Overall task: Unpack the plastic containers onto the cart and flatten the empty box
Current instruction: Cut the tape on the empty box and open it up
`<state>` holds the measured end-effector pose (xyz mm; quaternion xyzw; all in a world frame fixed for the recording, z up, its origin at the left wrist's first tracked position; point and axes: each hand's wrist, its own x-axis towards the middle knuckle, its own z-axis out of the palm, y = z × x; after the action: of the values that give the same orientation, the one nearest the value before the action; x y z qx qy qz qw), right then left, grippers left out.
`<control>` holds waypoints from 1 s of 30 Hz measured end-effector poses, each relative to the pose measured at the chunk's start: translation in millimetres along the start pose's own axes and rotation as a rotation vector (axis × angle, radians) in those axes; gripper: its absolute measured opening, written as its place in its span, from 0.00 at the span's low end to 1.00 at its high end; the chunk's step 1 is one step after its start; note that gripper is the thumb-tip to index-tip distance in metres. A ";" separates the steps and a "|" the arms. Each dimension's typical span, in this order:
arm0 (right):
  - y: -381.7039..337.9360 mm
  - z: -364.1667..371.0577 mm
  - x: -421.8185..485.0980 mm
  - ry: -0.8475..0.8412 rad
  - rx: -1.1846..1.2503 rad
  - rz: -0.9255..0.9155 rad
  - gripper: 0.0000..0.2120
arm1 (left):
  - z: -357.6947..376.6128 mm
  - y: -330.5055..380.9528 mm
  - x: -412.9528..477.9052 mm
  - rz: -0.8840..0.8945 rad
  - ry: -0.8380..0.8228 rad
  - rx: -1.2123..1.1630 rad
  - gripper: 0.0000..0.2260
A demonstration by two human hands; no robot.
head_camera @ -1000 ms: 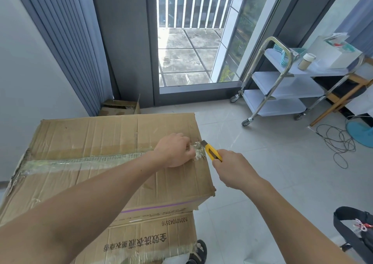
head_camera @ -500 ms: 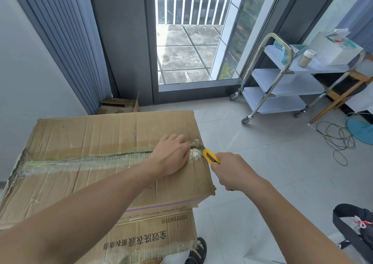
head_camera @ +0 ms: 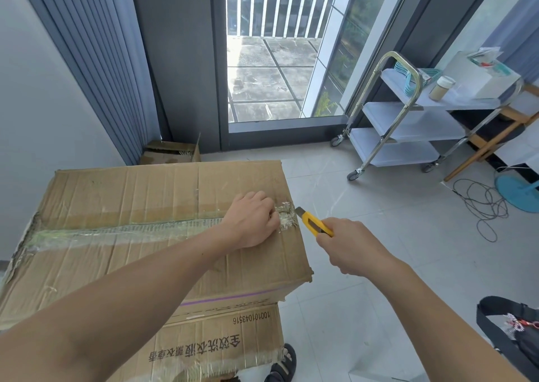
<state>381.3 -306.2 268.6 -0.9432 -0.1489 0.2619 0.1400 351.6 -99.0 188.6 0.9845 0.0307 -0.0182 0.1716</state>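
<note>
Cardboard fills the lower left. The box (head_camera: 131, 206) sits closed on top of a printed carton (head_camera: 218, 346). Its right edge overhangs that carton slightly, and the near right corner is crushed and frayed. Past that edge the pale tiled floor (head_camera: 350, 192) opens out toward the glass door (head_camera: 271, 60) and the cart (head_camera: 408, 119). The cart stands well apart from the box, at the right by the window frame, with a jar (head_camera: 442, 88) and a white case (head_camera: 478, 81) on its top shelf. A loose cable (head_camera: 481, 203) coils on the tiles beside the cart, and a black bag (head_camera: 513, 332) sits at the lower right. A small open carton (head_camera: 172, 152) lies against the wall behind the box.

The box lid is creased in long ribs and its flaps are shut. A band of clear tape (head_camera: 116, 232) runs along the centre seam from the left end to the right edge, where it bunches into a whitish wad.

The left hand (head_camera: 250, 221) rests on the lid at that end of the seam. Its fingers are curled under with the tips at the wad, and I cannot tell whether they pinch it. The right hand (head_camera: 350, 247) hangs off the box's right edge, over the floor. Its fingers are wrapped round a yellow utility knife (head_camera: 315, 225), whose short blade points at the wad, just beside the edge.
</note>
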 end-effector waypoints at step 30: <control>4.7 2.2 -11.6 -0.110 0.145 0.023 0.08 | -2.0 6.8 3.1 -0.040 0.020 -0.001 0.14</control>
<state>371.7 -314.1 270.4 -0.9164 -0.1262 0.3250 0.1965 355.2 -104.6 192.7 0.9837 0.0521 -0.0120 0.1714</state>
